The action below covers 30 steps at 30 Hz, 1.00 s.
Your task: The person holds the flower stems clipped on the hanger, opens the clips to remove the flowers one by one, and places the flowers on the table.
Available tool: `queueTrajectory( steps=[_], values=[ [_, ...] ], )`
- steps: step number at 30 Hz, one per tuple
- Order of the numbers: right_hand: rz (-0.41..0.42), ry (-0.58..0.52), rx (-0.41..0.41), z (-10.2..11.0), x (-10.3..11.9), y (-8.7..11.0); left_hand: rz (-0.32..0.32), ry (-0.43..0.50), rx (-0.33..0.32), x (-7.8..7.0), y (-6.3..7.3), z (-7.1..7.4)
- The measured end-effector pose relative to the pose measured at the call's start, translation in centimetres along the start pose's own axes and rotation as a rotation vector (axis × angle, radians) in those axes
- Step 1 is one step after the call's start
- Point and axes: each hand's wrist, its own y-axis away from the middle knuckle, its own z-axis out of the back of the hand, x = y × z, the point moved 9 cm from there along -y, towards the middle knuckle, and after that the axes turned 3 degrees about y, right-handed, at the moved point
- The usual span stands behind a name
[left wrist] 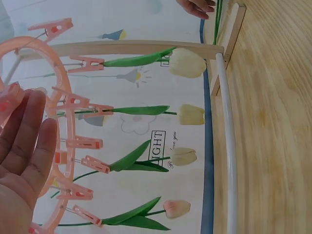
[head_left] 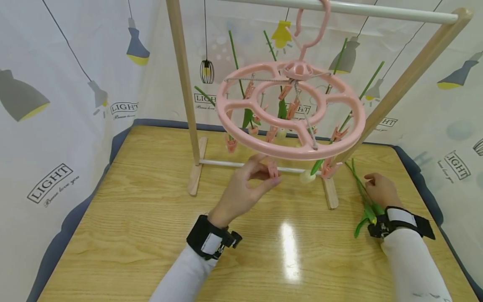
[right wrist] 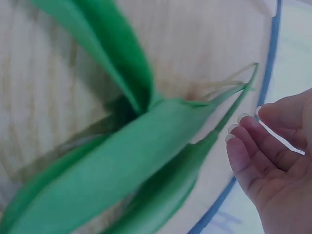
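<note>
Clip point(head_left: 273, 168) pinched at left, loose flowers point(right wrist: 117, 151) unheld at right

Left: left hand point(head_left: 241, 188) under the near edge of the pink hanger point(head_left: 298, 124), fingers bent, thumb and fingertips pinching the pink clip. Step in hand looks like readying that clip while fetching a flower to hang. Right: right hand point(head_left: 382, 191) by the loose flowers on the tabletop point(head_left: 151, 209), right of the rack point(head_left: 407, 88); fingers loosely bent, gap before the stems, no hold. Next move seems to call for closing the right fingers on one stem, then squeezing the clip to take it.

Counts, left to right: hangers, 1, round, hooked on the rack's top bar. Hanging tulips point(left wrist: 183, 157): 5 stem ends poke up past the ring in head view; 4 blooms plain in left wrist view, heads down, one pinkish, three cream to pale yellow. Fifth bloom: can't tell. Clips: at least 8, overlapping, exact total unclear. Racks, 1. Loose flowers: 2 stems made out, blooms mostly hidden by the right arm.
</note>
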Motion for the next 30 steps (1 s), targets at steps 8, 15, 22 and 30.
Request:
queueTrajectory(
  steps=[8,15,22,30],
  values=[
    [0.01,-0.044,-0.021,1.8,1.7,0.3,0.1,-0.053,-0.063,1.4,1.6,2.9],
    [0.045,-0.03,-0.041,2.5,3.0,0.0,-0.037,-0.069,-0.284,0.8,2.4,7.6],
    [0.055,-0.058,-0.088,3.8,4.0,0.5,-0.063,0.003,-0.453,1.0,3.6,11.7],
    [0.014,-0.124,-0.355,9.5,4.5,2.0,0.045,-0.006,-0.454,2.2,3.7,13.5]
  ],
)
